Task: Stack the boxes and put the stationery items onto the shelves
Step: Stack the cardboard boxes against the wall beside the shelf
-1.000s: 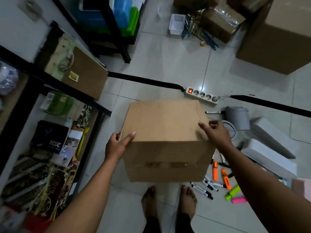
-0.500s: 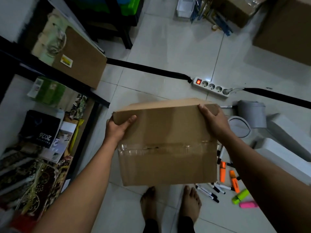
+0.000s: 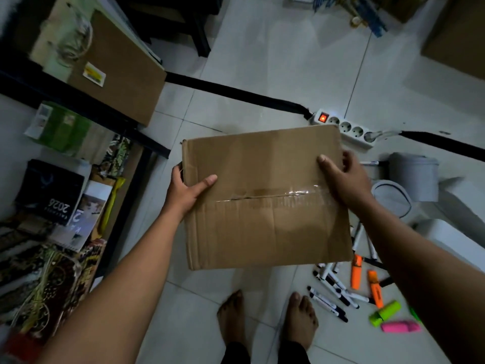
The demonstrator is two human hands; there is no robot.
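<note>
box (image 3: 265, 198): mid-frame, held off the floor (taped seam facing up)
left hand (image 3: 187, 191): grips its left edge
right hand (image 3: 341, 179): grips its right edge

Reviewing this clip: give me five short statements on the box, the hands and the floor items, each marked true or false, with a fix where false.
1. Both hands hold the cardboard box, the left hand at its left edge and the right hand at its right edge. True.
2. The box's seam is taped with clear tape. True.
3. The power strip switch is dark. False: it glows red.
4. The highlighters lie on the shelf. False: they lie on the floor, to the person's right, beside the pens.
5. The person wears shoes. False: the feet are bare.
</note>
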